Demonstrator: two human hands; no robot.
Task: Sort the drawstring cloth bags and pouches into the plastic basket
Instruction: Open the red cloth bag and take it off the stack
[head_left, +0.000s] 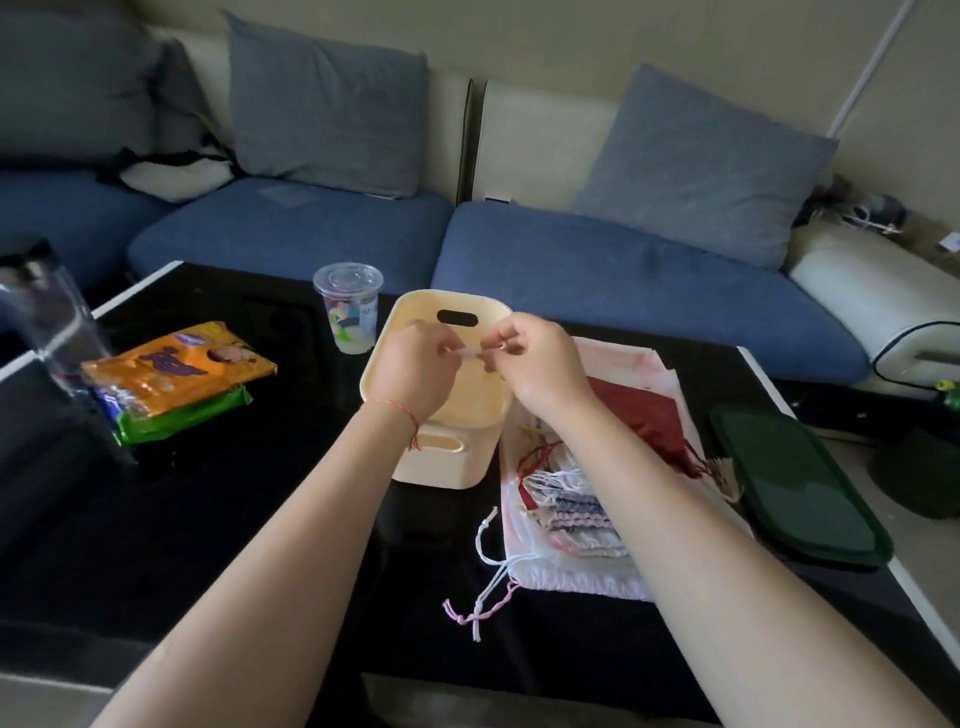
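Both hands are up over the cream basket (470, 410), which sits on the black table (249, 519). The left hand (410, 371) and the right hand (535, 364) have curled fingers, and together they pinch a small pale thing (474, 353) between them. It is too small to tell what it is. The bags (582, 519) lie in a pile just right of the basket, with a red one (644, 415) on top and white strings (491, 582) trailing out. A clear cup (349, 306) stands left of the basket. An orange packet (176, 374) lies farther left. A dark green lid (795, 483) lies right of the pile.
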